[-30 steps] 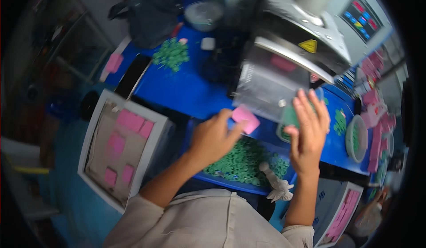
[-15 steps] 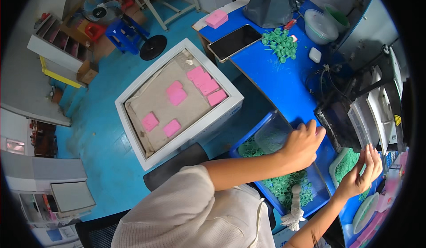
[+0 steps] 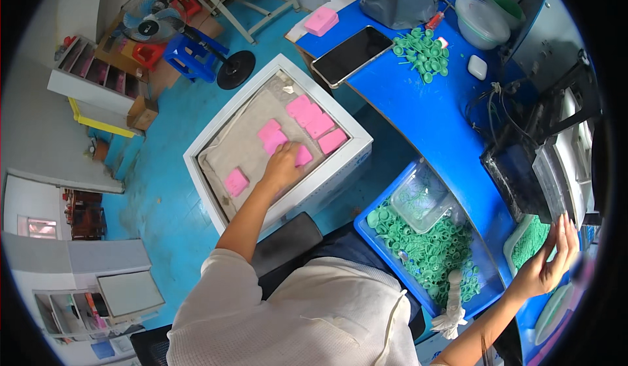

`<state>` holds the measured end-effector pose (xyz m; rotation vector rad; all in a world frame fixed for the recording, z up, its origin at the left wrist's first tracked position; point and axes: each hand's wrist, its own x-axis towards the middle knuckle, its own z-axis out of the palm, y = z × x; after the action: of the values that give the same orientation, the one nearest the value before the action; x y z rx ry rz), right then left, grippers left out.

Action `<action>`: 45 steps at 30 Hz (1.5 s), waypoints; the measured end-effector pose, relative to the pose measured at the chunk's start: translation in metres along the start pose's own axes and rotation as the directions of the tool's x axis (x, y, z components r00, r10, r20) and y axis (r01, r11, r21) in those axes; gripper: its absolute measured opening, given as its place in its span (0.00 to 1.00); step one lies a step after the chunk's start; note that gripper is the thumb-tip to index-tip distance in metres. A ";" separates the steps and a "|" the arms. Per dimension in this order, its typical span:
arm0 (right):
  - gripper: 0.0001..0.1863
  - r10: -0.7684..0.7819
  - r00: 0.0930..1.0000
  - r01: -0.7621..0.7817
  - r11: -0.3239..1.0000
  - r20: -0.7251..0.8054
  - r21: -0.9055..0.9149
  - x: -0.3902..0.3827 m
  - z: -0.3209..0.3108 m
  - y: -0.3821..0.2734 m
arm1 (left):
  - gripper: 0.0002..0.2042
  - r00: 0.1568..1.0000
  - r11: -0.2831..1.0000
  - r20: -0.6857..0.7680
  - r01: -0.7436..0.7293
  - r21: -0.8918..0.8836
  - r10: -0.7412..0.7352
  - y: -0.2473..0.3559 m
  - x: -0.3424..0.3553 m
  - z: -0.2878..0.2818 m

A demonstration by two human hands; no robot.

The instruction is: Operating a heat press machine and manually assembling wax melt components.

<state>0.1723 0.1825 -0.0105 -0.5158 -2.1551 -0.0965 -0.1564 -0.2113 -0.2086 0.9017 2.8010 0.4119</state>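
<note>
My left hand (image 3: 282, 165) reaches into a white-framed box (image 3: 367, 145) whose inside is covered with beige cloth. Its fingers close on a flat pink block (image 3: 303, 156) at the cloth. Beside it lie two overlapping pink blocks (image 3: 270, 132), and another pink block (image 3: 237, 182) sits apart to the left. More pink blocks (image 3: 319, 124) line the box's right side. My right hand (image 3: 553, 258) has its fingers stretched up, the tips touching the lower edge of a clear panel (image 3: 551, 181) on a black and white machine (image 3: 513, 183).
A blue tray (image 3: 366, 235) of small green parts stands in front of me, holding a clear tub (image 3: 422, 202) and a cloth-wrapped stick (image 3: 454, 294). On the blue table (image 3: 418, 127) lie a phone (image 3: 352, 55), green spoon-like pieces (image 3: 422, 53) and a white case (image 3: 477, 67).
My left hand has swung left from beside the machine, over the blue tray, to the pink blocks in the box. My right hand has stayed at the clear panel.
</note>
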 end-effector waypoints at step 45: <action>0.19 0.233 0.490 -0.844 -0.115 0.840 0.524 -0.091 -0.018 -0.099 | 0.22 0.842 0.064 -0.096 -0.153 -0.986 0.531 0.284 -0.081 -0.044</action>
<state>0.1939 0.0577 -0.0603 -0.6965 -1.6246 2.0980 0.0527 -0.0476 -0.0729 1.0488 1.2827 1.7434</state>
